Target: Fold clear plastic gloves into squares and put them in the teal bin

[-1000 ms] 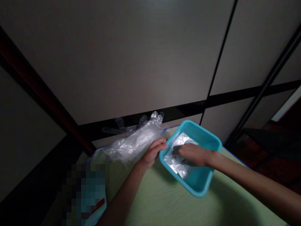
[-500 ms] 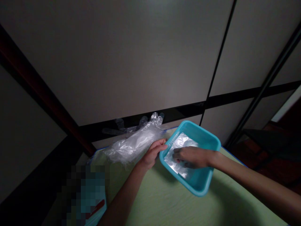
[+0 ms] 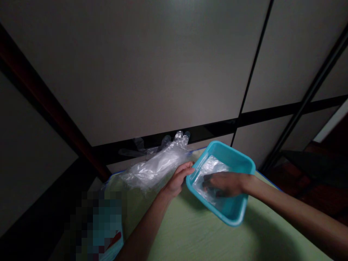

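Note:
A turquoise plastic tub [image 3: 239, 161] sits tilted on a light green table [image 3: 195, 235]. My left hand [image 3: 178, 178] grips the tub's near left rim, fingers curled over the edge. My right hand [image 3: 224, 183] is inside the tub, palm down, fingers closed on crumpled clear plastic sheets [image 3: 210, 167] that lie on the bottom. A loose pile of clear plastic gloves [image 3: 156, 165] lies on the table just left of my left hand, with glove fingers poking up at the far end.
Grey wall panels with dark frames stand right behind the table's far edge. A blurred blue and red package [image 3: 100, 228] lies at the table's near left corner. Dark floor shows to the right of the table.
My right hand has pressed and gathered the plastic sheets in the tub, which look more crumpled now. The tub has shifted slightly. My left hand has stayed on the rim.

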`<state>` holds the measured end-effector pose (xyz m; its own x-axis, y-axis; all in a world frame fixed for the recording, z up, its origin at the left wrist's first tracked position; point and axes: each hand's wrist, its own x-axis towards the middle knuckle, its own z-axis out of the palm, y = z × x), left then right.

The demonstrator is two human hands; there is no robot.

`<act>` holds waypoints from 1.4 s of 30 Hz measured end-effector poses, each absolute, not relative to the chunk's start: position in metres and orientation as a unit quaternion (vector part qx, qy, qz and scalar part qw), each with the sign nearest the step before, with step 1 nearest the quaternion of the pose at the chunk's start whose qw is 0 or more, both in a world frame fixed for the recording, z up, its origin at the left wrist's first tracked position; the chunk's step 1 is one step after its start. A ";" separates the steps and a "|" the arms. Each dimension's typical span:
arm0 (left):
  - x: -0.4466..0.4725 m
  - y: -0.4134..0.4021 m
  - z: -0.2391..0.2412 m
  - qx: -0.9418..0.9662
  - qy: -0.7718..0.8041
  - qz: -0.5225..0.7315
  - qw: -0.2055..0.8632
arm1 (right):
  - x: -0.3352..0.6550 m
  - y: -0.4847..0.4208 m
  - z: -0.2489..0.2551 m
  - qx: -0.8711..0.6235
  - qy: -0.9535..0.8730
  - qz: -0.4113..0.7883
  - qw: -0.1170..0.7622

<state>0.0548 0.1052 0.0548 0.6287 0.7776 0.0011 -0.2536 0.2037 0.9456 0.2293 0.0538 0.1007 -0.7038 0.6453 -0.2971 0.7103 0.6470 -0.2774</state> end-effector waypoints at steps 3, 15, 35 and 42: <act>0.056 0.106 0.053 0.520 0.251 0.351 0.738 | 0.238 0.055 0.108 0.382 0.897 -0.218 0.035; 0.065 0.104 0.042 0.470 0.271 0.395 0.741 | 0.280 0.055 0.119 0.472 0.872 -0.128 -0.022; 0.184 0.124 0.010 0.374 0.330 0.580 0.644 | 0.356 0.068 0.041 0.667 0.528 -0.214 -0.480; 0.195 0.126 -0.001 0.369 0.332 0.579 0.647 | 0.362 0.075 0.035 0.676 0.521 -0.196 -0.483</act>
<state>0.1946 0.1261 -0.0007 0.1089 0.9941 -0.0009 -0.5039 0.0560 0.8619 0.3624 0.0753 0.0349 0.3803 0.8937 0.2379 0.5139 0.0096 -0.8578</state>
